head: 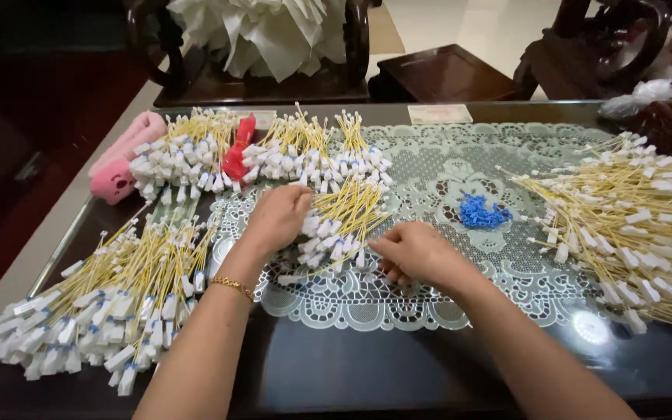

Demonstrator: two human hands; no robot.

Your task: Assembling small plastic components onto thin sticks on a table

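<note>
Overhead light, moderately bright at centre. Round white glare spot on glossy dark worktop (pixel 591 328) at lower right. Upper left corner deep in shadow, detail lost. Pale floor at top right overexposed. Soft shadows under both forearms. Wide-angle bend at frame edges. Centre sharp; far cable piles slightly soft, mild compression smear.

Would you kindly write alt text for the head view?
Two bare hands, left hand and right hand, gather a small bundle of yellow cables on a lace mat. Larger cable piles lie around, beside blue clips.
</note>
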